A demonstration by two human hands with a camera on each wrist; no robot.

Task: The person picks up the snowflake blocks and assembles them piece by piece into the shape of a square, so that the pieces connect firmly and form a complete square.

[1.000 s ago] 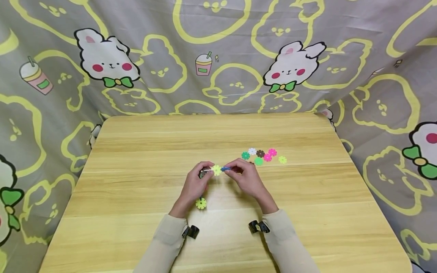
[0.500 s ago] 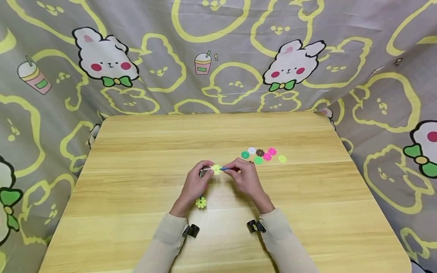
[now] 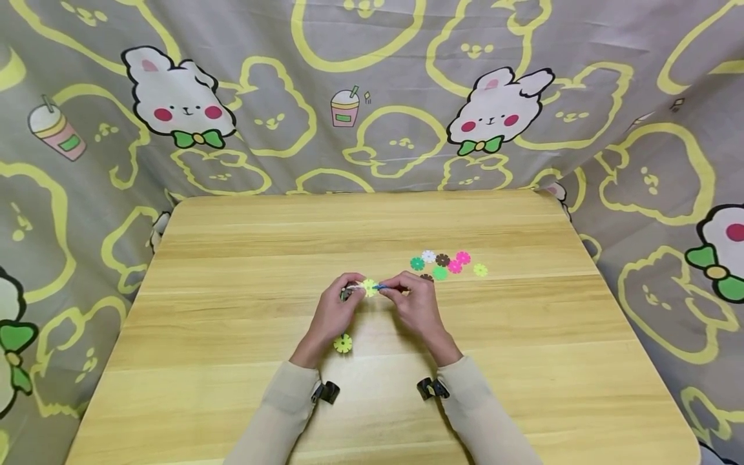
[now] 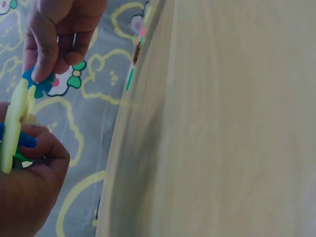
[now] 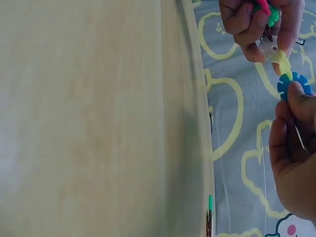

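Observation:
Over the middle of the table, my left hand (image 3: 336,313) grips a joined chain of notched plastic snowflake discs. In the right wrist view a pink disc (image 5: 263,6), a green disc (image 5: 273,19) and a white disc (image 5: 267,48) show among its fingers, and a yellow disc (image 5: 283,62) sticks out at the end. My right hand (image 3: 420,305) pinches a blue disc (image 5: 283,86) between thumb and fingers, its edge meeting the yellow disc's edge at an angle. Another yellow disc (image 3: 343,343) hangs below my left palm; the palm hides the chain's middle.
Several loose discs lie beyond my right hand, among them a teal disc (image 3: 417,263), a white disc (image 3: 428,256), a pink disc (image 3: 463,258) and a yellow-green disc (image 3: 480,270). The wooden table (image 3: 232,245) is bordered by a patterned curtain (image 3: 395,174).
Both hands stay nearly in place with the discs between them. My right wrist has swung slightly inward, to the left, and the blue disc looks more edge-on.

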